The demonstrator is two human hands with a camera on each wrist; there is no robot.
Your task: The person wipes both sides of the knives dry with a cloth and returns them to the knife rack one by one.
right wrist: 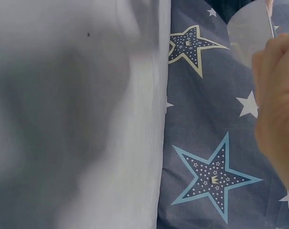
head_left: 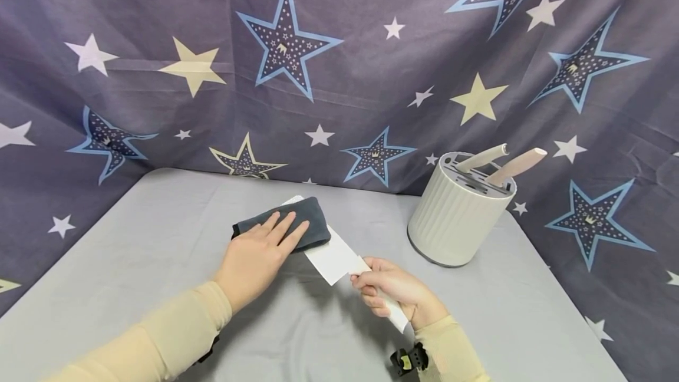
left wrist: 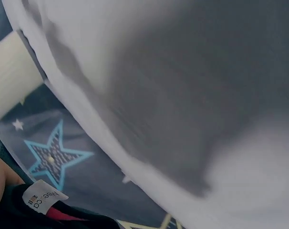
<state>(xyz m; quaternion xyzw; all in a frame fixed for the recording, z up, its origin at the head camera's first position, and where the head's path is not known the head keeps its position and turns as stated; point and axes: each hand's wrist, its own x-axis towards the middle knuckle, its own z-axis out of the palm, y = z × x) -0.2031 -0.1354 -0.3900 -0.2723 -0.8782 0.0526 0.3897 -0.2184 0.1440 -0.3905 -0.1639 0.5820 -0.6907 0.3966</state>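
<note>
My right hand (head_left: 392, 290) grips the white handle (head_left: 396, 314) of a broad-bladed kitchen knife, which looks like a cleaver. Its pale blade (head_left: 331, 258) slants up and left across the head view, raised over the table. A folded dark grey cloth (head_left: 313, 217) covers much of the blade, and a bit of the tip shows beyond it. My left hand (head_left: 254, 261) holds the cloth against the blade, fingers spread along its upper face; the thumb is hidden in the head view. In the left wrist view the cloth's white label (left wrist: 43, 196) shows.
A ribbed cream knife block (head_left: 458, 217) stands at the right back of the table, with a cream-handled knife (head_left: 483, 158) and a pink-handled knife (head_left: 517, 167) in it. A grey cloth covers the table (head_left: 132, 252). A star-patterned curtain (head_left: 350, 63) hangs behind and at the sides.
</note>
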